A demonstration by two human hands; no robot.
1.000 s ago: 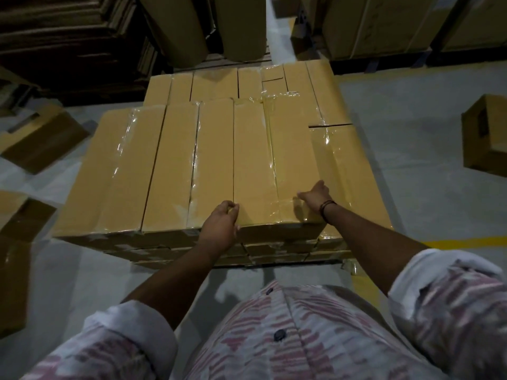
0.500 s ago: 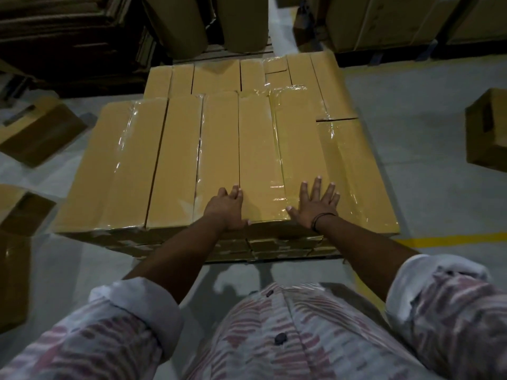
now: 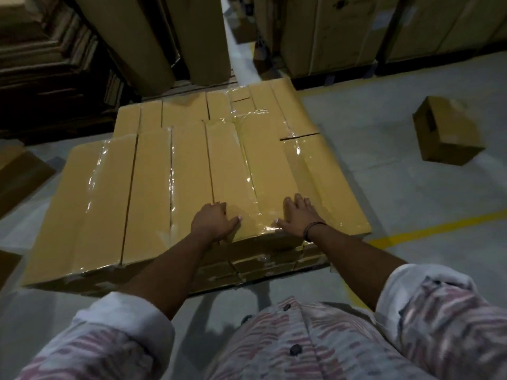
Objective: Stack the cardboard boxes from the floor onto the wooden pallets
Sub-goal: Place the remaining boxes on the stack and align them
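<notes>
Below, pallet hidden under boxes [image 3: 189, 171] — left hand [image 3: 212, 224] fingertips hard to read

The person wears a button-front shirt [image 3: 343, 352] of pale cloth streaked with blurred reddish-pink dashes. Small dark round buttons [image 3: 295, 349] run up its front. Both sleeves are turned up well behind the hands and show a plain white lining at the left cuff [image 3: 123, 319] and the right cuff [image 3: 411, 286]. A thin dark band [image 3: 312, 229] circles the wrist just behind the right hand [image 3: 297, 215].
</notes>
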